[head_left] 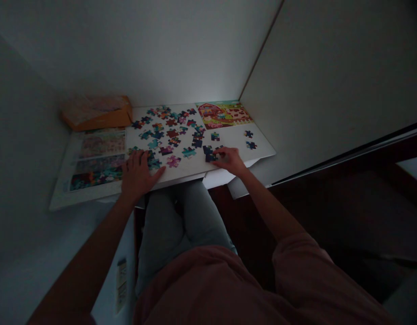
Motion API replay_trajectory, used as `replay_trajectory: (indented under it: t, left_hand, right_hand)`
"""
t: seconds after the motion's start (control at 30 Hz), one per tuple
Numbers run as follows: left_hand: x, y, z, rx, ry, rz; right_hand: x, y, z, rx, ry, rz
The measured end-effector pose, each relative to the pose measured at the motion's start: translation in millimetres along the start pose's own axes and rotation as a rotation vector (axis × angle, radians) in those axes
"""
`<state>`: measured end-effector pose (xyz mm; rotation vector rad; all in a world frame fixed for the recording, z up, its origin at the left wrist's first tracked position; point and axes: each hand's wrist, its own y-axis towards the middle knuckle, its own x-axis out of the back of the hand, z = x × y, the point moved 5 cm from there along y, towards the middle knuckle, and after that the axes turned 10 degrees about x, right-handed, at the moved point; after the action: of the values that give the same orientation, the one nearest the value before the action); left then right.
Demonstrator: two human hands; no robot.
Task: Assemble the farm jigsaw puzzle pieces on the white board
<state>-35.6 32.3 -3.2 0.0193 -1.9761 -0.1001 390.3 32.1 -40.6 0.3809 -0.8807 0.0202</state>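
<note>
The right grip (230, 161) touches dark jigsaw pieces (209, 156) at its left, clamped or not I can't tell. The left grip (138, 177) lies splayed apart.

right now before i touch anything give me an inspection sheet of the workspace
surface: white board holding everything, lit dimly
job's things: scattered jigsaw pieces, mostly dark, teal and red, with a few set apart at the far right
clutter: printed farm picture with a red barn, printed sheet of colourful pictures, orange cardboard box at the far left corner
hands: left hand lies flat at the near edge of the pieces; right hand has its fingers on a cluster of dark pieces
cables: nothing seen
surroundings: white walls, the person's grey trousers below the board, pink sleeve
</note>
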Motion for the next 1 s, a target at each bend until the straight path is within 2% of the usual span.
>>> replay_trajectory:
  t: [0.1,0.27,0.33,0.47,0.6,0.77,0.87,1.0]
  left_hand:
    - [0.6,0,-1,0.009,0.000,0.010]
    - [0.4,0,0,-0.007,0.000,-0.009]
    - [-0.2,0,1,-0.010,0.004,-0.014]
    - [-2.3,1,3,-0.012,0.007,-0.020]
    - [-3.0,1,4,-0.008,0.022,-0.015]
    - [0.8,0,0,0.008,0.020,-0.004]
    - [1.2,-1,-1,0.013,0.018,-0.001]
    - [-0.1,-1,1,0.014,0.022,-0.004]
  right_hand:
    - [-7,-3,16,0.089,-0.021,0.100]
    - [16,-2,6,-0.020,-0.198,-0.022]
    - [18,-6,2,-0.045,-0.244,-0.003]
    - [12,-8,4,0.023,-0.240,0.057]
    - [9,19,2,0.001,-0.264,0.079]
    - [5,52,-2,-0.041,-0.285,0.220]
    - [7,48,-2,-0.054,-0.317,0.224]
    - [12,29,1,-0.049,-0.331,0.181]
